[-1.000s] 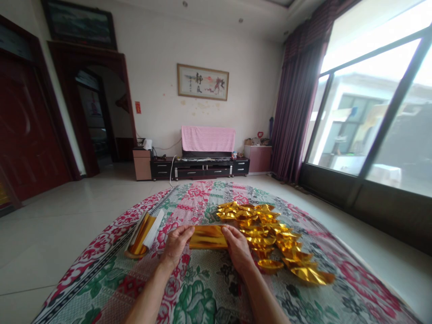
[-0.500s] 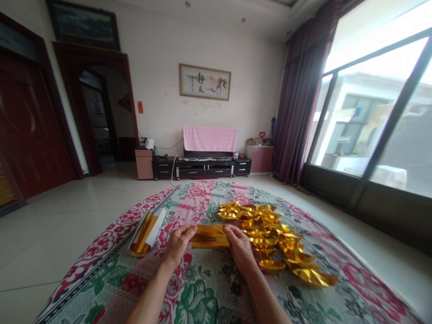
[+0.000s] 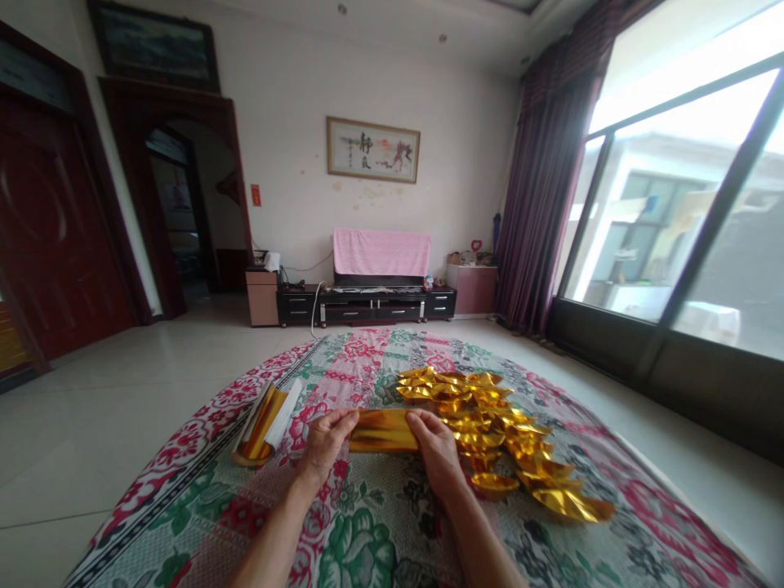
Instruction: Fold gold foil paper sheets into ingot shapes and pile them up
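Note:
A strip of gold foil paper (image 3: 385,431) is stretched level between my two hands, above the patterned cloth. My left hand (image 3: 324,445) pinches its left end between thumb and fingers. The right end is pinched the same way by my right hand (image 3: 436,447). Just beyond my right hand lie several folded gold foil ingots (image 3: 493,486), boat-shaped and set close together in rows. To the left of my left hand rests a curled stack of gold foil sheets (image 3: 268,425) with white backing showing.
A flowered red, green and white cloth (image 3: 358,547) covers the round table. Behind it stands a low black TV cabinet (image 3: 371,309), with a pink towel (image 3: 380,251) draped over the thing on top. A large window (image 3: 667,204) is on the right, a dark red door (image 3: 58,212) on the left.
Almost nothing differs. The view has shifted very slightly, and both hands keep the gold strip stretched in the same place.

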Demonstrator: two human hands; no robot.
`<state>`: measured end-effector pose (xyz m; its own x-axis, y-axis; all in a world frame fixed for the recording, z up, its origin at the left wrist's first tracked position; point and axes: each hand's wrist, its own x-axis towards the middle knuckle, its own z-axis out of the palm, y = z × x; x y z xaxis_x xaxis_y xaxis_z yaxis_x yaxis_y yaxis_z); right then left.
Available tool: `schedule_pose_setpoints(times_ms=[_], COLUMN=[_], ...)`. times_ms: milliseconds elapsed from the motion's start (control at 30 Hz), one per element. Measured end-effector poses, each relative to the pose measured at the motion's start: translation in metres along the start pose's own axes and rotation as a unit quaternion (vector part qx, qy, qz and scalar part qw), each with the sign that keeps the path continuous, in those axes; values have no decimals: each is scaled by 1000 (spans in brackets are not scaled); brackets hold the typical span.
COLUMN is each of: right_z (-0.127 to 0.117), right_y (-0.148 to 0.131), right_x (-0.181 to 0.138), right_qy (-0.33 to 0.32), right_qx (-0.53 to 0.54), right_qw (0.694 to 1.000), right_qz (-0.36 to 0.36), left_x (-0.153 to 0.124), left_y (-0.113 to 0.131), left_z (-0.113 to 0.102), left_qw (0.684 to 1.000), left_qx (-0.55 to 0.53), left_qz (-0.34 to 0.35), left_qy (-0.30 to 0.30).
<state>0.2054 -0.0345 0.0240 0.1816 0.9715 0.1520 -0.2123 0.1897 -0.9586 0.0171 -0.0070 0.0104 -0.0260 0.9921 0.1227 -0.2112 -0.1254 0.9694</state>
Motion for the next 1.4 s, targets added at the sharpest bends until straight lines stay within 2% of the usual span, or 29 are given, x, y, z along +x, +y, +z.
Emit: schedule_pose_setpoints(times_ms=[300,567,667,767,867,967,1167,1400], right_z=[-2,0,-1,-4,-5,-5,-2,-2], right_y=[7,15,18,20,23,26,29,31], right_x=[3,8,9,10,12,12,10,7], right_qy=[8,12,34,79,91,81,62,51], right_qx=[-10,-61,-165,-306,-387,-432,-493,-535], right_qw=[1000,996,983,942,905,887,855,826], right_qz=[-21,-57,-68,-112,-150,-144,-149,-169], left_x=[1,6,6,5,5,6,2,-1], left_y=[-2,-10,-11,-12,-16,-19,-17,-16], left_z=[-2,-5,-5,-5,-5,-5,-1,3], left_qw=[1000,986,961,921,870,826,767,743], left_qx=[16,151,259,365,465,534,611,639], left_qz=[4,51,74,114,153,170,190,191], left_qy=[4,41,63,75,62,52,48,56])
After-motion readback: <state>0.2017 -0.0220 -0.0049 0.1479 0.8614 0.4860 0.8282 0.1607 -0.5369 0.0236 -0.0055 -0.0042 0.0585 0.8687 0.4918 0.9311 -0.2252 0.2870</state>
